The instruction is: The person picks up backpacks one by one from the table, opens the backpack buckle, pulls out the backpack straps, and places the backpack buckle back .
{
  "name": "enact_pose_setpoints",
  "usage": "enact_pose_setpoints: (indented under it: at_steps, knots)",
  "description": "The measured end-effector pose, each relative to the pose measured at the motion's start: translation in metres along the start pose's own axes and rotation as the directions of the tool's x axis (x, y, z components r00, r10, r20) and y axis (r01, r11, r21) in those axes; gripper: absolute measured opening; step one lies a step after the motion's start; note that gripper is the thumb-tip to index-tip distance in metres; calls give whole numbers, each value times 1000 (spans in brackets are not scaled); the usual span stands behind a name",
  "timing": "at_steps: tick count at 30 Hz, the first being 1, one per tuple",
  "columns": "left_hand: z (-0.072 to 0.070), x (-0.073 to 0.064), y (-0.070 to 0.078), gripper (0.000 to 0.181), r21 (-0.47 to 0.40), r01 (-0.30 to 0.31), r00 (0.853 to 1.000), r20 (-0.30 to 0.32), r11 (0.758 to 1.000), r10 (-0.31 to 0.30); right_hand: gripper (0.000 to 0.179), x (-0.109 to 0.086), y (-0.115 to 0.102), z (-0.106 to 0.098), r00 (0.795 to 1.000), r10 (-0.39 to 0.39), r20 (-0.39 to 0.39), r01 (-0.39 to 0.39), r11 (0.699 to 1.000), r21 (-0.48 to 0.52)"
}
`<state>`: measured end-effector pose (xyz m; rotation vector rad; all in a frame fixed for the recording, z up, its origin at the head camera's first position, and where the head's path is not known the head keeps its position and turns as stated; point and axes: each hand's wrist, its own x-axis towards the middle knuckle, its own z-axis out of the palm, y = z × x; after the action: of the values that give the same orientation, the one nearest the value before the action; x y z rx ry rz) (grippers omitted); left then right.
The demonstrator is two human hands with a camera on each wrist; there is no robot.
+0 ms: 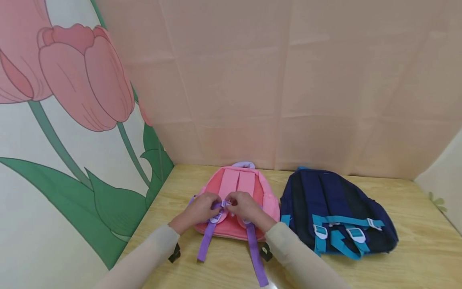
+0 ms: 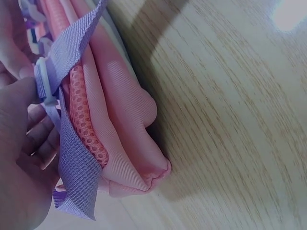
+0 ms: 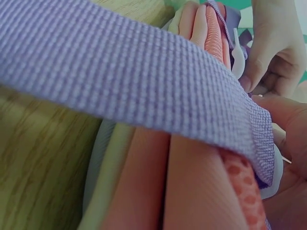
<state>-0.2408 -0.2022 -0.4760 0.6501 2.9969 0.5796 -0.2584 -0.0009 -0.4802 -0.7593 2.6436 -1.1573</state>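
A pink child's backpack (image 1: 216,182) lies with its shoulder-strap side up. Over its middle, both hands meet at a small pale buckle (image 1: 224,203) on a purple chest strap. My left hand (image 1: 202,207) pinches the buckle's left side between thumb and fingers; the right hand (image 1: 246,206) pinches its right side. Whether the two halves are joined cannot be made out. Beside the left thumb in the left wrist view is a lilac strap adjuster (image 2: 45,81). A wide purple strap (image 3: 144,76) crosses the right wrist view and partly hides the right fingers.
A navy backpack (image 1: 306,192) with blue straps (image 1: 341,219) lies on the wooden table (image 1: 426,224), right of the pink one. Loose purple strap ends (image 1: 255,257) trail toward the front. Behind the table hangs a peach cloth (image 1: 281,88); a tulip-printed panel (image 1: 72,80) stands at left.
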Motion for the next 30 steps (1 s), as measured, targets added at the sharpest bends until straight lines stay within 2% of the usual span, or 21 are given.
enact_pose_setpoints:
  at_steps: [6,12,22,26,30]
  knots:
    - [0,-1,-1,22,10,-6,1000,-18,1000,6,16,0,2,0,999,-32,-30,32,999,-27]
    - [3,1,-3,21,5,-15,999,-30,1000,15,16,-2,-1,-2,999,-31,-25,31,999,-9]
    - [7,-1,-3,21,-67,-6,999,-51,998,3,15,-2,-1,1,999,-39,-23,38,999,-10]
    - [9,-1,-3,19,-92,-20,998,-67,996,14,14,-2,-2,1,999,-35,-11,36,999,15]
    - [10,-2,-4,19,-103,-27,997,-71,994,20,15,-2,-2,2,999,-37,-17,37,999,-1]
